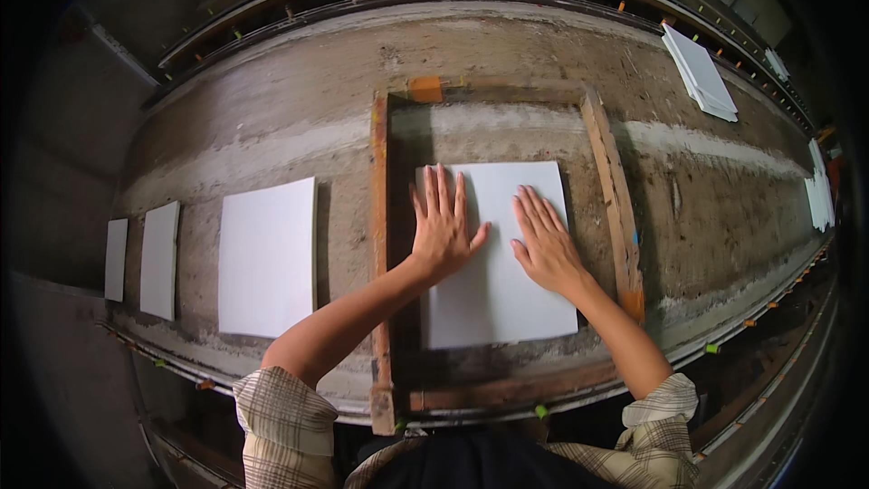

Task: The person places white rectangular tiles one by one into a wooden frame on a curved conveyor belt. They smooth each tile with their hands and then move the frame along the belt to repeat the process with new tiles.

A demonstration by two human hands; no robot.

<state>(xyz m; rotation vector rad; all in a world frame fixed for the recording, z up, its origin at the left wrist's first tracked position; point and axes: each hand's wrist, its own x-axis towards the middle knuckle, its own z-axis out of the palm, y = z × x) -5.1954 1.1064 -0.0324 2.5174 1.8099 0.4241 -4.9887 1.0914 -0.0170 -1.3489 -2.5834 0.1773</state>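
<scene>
A white rectangular sheet, or thin stack of sheets, [493, 308] lies flat on the long worn table. Around it stands a wooden frame [380, 244] with a mesh or bare opening; I cannot tell which. Flat on the sheet's upper left part rests my left hand [445, 231], its fingers spread and the thumb pointing right. My right hand [546, 244] presses flat near the sheet's right edge, fingers stretched out and close together. Neither hand grips anything.
Left of the frame lie a large white stack [267, 258] and two smaller-looking ones [159, 260] [116, 260]. At the far right sit more white sheets [699, 72]. Orange and green pegs [712, 349] line the table's rails. Another table [299, 0] runs behind.
</scene>
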